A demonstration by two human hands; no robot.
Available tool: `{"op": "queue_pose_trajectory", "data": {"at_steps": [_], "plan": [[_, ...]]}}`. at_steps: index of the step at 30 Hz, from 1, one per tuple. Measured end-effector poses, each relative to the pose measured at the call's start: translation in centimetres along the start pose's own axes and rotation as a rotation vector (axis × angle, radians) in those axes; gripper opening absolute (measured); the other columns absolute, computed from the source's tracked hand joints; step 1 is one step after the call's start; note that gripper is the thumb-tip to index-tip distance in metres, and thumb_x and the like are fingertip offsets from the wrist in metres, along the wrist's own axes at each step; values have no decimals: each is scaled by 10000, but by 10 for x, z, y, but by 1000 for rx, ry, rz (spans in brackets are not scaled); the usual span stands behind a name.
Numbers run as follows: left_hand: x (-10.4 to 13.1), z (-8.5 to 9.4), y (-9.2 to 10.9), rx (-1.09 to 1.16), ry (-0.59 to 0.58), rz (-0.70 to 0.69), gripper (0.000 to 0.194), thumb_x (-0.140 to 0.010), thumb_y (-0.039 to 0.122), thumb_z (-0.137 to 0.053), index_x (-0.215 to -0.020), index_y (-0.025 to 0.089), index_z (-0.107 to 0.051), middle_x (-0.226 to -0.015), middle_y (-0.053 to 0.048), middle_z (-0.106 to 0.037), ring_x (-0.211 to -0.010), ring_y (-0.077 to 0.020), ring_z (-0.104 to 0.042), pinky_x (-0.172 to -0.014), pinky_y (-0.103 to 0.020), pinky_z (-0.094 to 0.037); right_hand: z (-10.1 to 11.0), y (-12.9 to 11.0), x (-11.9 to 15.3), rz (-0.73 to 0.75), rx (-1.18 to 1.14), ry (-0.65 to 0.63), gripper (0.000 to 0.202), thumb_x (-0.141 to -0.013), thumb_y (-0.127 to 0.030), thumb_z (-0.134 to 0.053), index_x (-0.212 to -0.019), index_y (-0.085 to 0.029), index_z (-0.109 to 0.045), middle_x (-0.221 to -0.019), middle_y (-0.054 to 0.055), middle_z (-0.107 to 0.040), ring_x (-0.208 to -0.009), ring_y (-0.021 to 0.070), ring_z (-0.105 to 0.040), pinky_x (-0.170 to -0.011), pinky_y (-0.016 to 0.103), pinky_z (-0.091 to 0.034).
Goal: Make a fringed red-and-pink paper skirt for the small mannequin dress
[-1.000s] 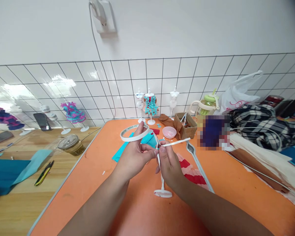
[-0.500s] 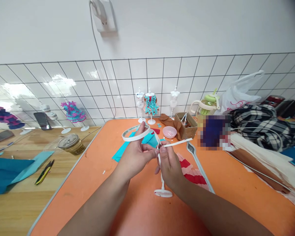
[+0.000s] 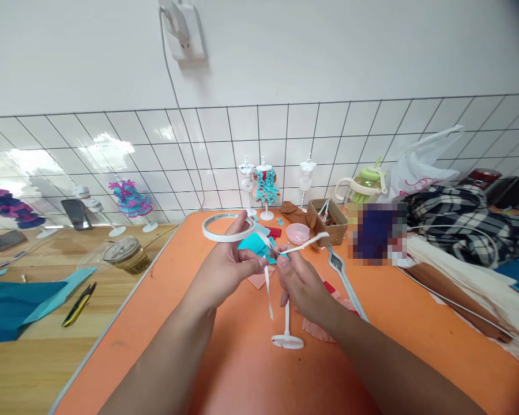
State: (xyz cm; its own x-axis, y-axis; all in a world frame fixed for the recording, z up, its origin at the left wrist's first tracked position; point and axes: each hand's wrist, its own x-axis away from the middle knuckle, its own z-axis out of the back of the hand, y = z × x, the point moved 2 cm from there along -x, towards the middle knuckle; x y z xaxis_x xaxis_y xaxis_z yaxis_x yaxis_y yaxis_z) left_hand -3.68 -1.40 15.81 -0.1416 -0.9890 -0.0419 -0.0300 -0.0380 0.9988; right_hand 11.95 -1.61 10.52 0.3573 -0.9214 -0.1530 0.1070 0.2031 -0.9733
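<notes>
My left hand [image 3: 218,271] carries a roll of white double-sided tape [image 3: 211,235] looped over its raised thumb or finger. Between its fingertips it pinches a narrow white strip of tape [image 3: 269,294], whose end dangles over the table. Close beside it, my right hand [image 3: 303,276] is closed in a pinch, with another white strip [image 3: 309,243] sticking out to the upper right. A small dark bit shows between the two hands; what it is I cannot make out. Under my right hand stands a white doll-form stand [image 3: 288,342], its upper part hidden by that hand.
Turquoise paper [image 3: 255,245] and pink-red ruffled paper [image 3: 318,328] lie on the orange table [image 3: 164,346]. Behind are a pink bowl [image 3: 298,233], a cardboard box [image 3: 335,233] and a doll form dressed in turquoise [image 3: 266,187]. A yellow cutter [image 3: 78,304] lies left.
My left hand and the tape roll have shifted left. The strip below the hands now hangs loose from my left fingertips. The turquoise paper covers less table, and pink paper now shows near it.
</notes>
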Motion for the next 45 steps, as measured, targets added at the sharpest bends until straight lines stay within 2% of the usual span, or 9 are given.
{"op": "queue_pose_trajectory", "data": {"at_steps": [6, 9, 12, 17, 20, 28, 33, 37, 45], "plan": [[-1, 18, 10, -10, 42, -15, 973, -635, 175, -804, -1468, 350, -334, -1457, -121, -452, -625, -72, -591, -590, -251, -520, 51, -22, 0, -44, 400, -316, 551, -816, -506, -650, -1294, -275, -502, -881, 27, -618, -726, 178, -571, -568, 246, -439], [0, 17, 13, -49, 25, -31, 929, -638, 169, -797, -1444, 362, -377, -1559, -138, -279, -606, -53, -577, -569, -248, -512, 80, -30, 7, -78, 478, -436, 393, -877, -456, -582, -1211, -250, -596, -824, 25, -626, -659, 155, -554, -571, 245, -420], [1, 13, 14, -76, 8, -20, 957, -642, 152, -780, -1462, 368, -335, -1535, -156, -319, -629, -71, -590, -579, -255, -511, 91, -32, 14, -84, 319, -593, 358, -938, -468, -467, -993, -186, -681, -669, 15, -566, -547, 123, -492, -509, 233, -392], [3, -1, 1, -204, -52, 22, 945, -687, 187, -746, -1496, 309, -273, -1151, -101, -645, -658, -118, -598, -638, -294, -521, 70, -32, 2, 171, 199, 89, 410, -895, -524, -514, -1096, -205, -675, -721, 24, -536, -583, 143, -466, -538, 267, -370], [6, -14, -8, -267, -113, 20, 913, -717, 197, -723, -1498, 312, -265, -1045, -62, -662, -704, -134, -600, -680, -307, -518, 48, -30, -6, 208, 358, 227, 270, -828, -444, -626, -956, -222, -714, -853, 47, -588, -721, 181, -528, -622, 289, -392], [7, -16, -4, -280, -186, 124, 614, -840, 401, -614, -1414, 253, -453, -916, -62, -686, -733, -185, -640, -685, -340, -534, 39, -26, -8, 29, 312, 30, 195, -820, -307, -585, -670, -183, -596, -608, -29, -452, -575, 118, -373, -541, 258, -272], [2, -4, 2, -495, -206, -38, 378, -900, 488, -496, -1069, 245, -731, -942, -49, -723, -919, -229, -645, -880, -362, -489, 34, -22, -8, -3, 180, -173, 194, -804, -310, -602, -672, -168, -605, -662, -22, -459, -621, 116, -398, -560, 244, -291], [0, -1, 0, -561, -98, -107, 350, -875, 505, -532, -936, 251, -764, -911, -35, -739, -929, -246, -652, -862, -346, -492, 31, -19, -10, -21, 143, -159, 178, -804, -310, -613, -707, -162, -617, -654, -19, -472, -626, 119, -415, -567, 244, -313], [-4, -7, -5, -314, 91, -87, 451, -827, 537, -594, -1093, 188, -698, -814, -61, -739, -711, -201, -690, -682, -301, -532, 31, -17, -10, -106, 33, -128, 199, -791, -318, -648, -915, -162, -642, -720, -10, -576, -650, 124, -485, -581, 235, -359]]}}
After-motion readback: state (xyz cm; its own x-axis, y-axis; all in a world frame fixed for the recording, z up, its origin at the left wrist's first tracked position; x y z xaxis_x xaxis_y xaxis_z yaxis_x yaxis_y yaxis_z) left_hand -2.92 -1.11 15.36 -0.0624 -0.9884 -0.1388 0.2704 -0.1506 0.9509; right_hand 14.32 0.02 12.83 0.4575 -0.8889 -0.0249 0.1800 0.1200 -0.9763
